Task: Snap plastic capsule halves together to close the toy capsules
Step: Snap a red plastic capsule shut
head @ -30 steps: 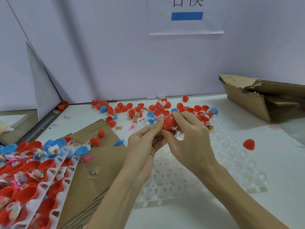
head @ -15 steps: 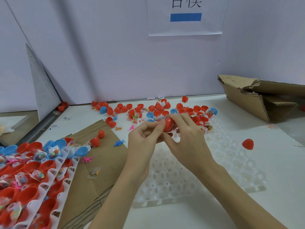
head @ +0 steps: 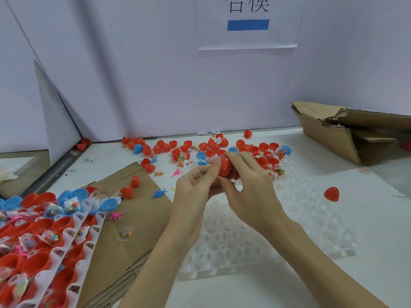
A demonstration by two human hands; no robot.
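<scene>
Both hands meet over the white holed tray point(head: 262, 245). A red capsule point(head: 225, 166) sits between them: my right hand point(head: 249, 190) wraps its fingers over the top and right side, and my left hand point(head: 195, 192) pinches its left end with thumb and fingertips. Most of the capsule is hidden by fingers, so its seam cannot be made out. Loose red and blue capsule halves point(head: 222, 150) lie scattered behind the hands. A single red half point(head: 331, 193) rests on the table to the right.
At the left, white trays point(head: 73, 236) hold several red and blue halves with small toy packets. Brown cardboard point(head: 133, 221) lies beside them with toy dinosaurs on it. A torn cardboard box point(head: 347, 134) stands at the back right. The wall is close behind.
The hands have lifted slightly and turned the red capsule; my right fingers now cover more of it, and my left fingers have shifted onto its left end.
</scene>
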